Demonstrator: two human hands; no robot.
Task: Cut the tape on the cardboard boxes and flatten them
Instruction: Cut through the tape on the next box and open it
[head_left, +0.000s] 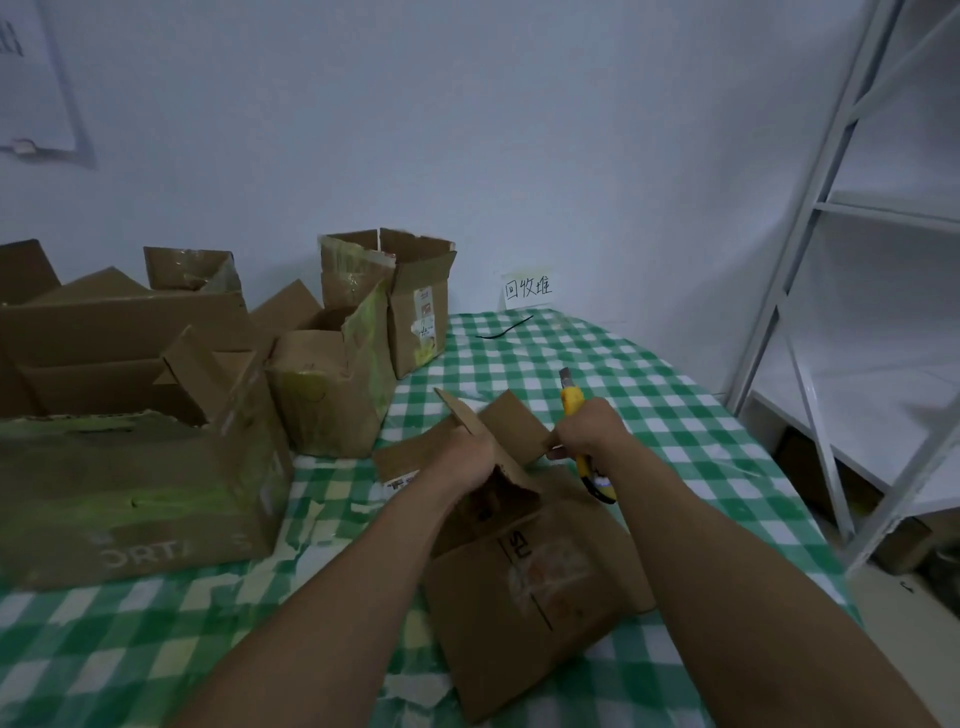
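A small brown cardboard box (530, 587) lies on its side in front of me on the green checked tablecloth, its flaps spread at the far end. My left hand (467, 452) grips one of its flaps at the opening. My right hand (589, 434) holds a yellow utility knife (574, 402) with its blade pointing away from me, just right of the box's flaps. Whether the blade touches the cardboard I cannot tell.
A large open box (135, 467) stands at the left, with a medium box (332, 395) and a tall box (410, 296) behind it. A black cable tie (504, 328) lies near a handwritten label (527, 288) on the wall. A white metal shelf (852, 291) stands at the right.
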